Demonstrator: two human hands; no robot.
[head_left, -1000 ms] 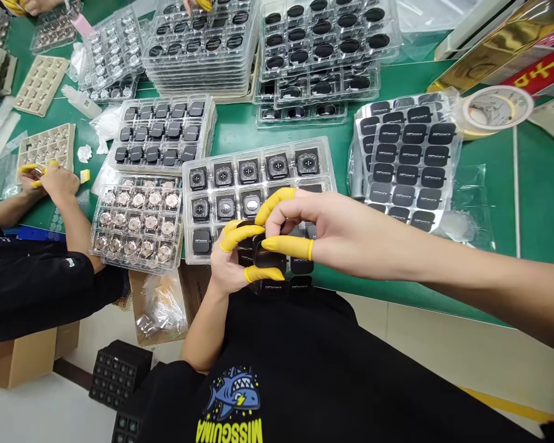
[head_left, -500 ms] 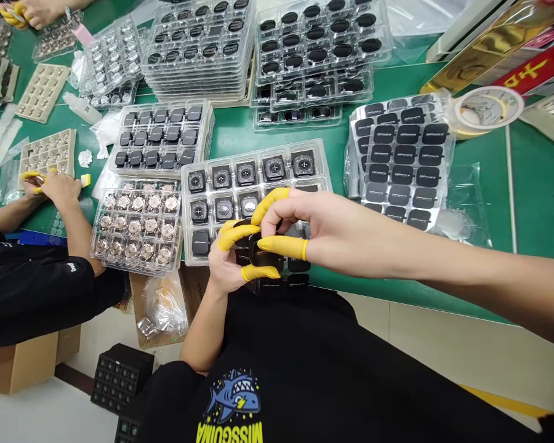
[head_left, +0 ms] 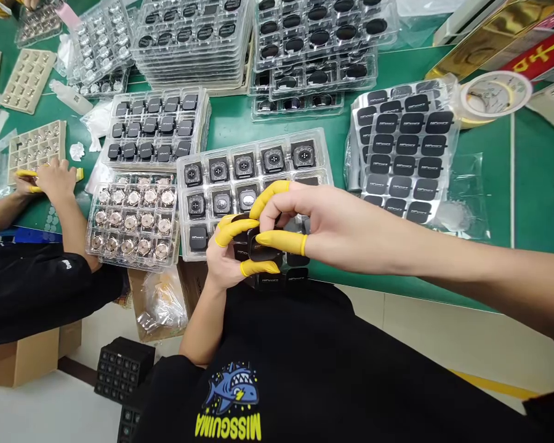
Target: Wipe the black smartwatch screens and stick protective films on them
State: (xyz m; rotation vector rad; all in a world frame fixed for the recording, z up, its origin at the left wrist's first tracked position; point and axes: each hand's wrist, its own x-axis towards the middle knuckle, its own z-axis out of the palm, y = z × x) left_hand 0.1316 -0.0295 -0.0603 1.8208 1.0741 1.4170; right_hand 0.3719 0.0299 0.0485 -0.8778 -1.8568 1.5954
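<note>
Yellow finger cots cover several fingertips on both hands. My left hand (head_left: 222, 258) is closed around the sides of a dark, square smartwatch body (head_left: 260, 251), its glossy face tilted towards me. From the right, my right hand (head_left: 321, 224) pinches at the watch's upper right edge with thumb and forefinger. Whether a thin film lies between those fingers cannot be made out. Below and behind the hands is a clear plastic tray (head_left: 180, 206) of smartwatch bodies, some back-up with round sensors, others showing labelled black faces. My hands hide its lower right part.
Printed film sheets (head_left: 406, 144) lie to the right, near a tape roll (head_left: 495, 95). Stacked trays of black parts (head_left: 191, 67) stand at the back. Left of my tray is a tray of rose-gold watch cases (head_left: 132, 221). A co-worker's hands (head_left: 53, 181) work farther left.
The view has shifted slightly, so the table things sit a little higher in the picture. Both hands keep their hold on the watch, which is turned slightly.
</note>
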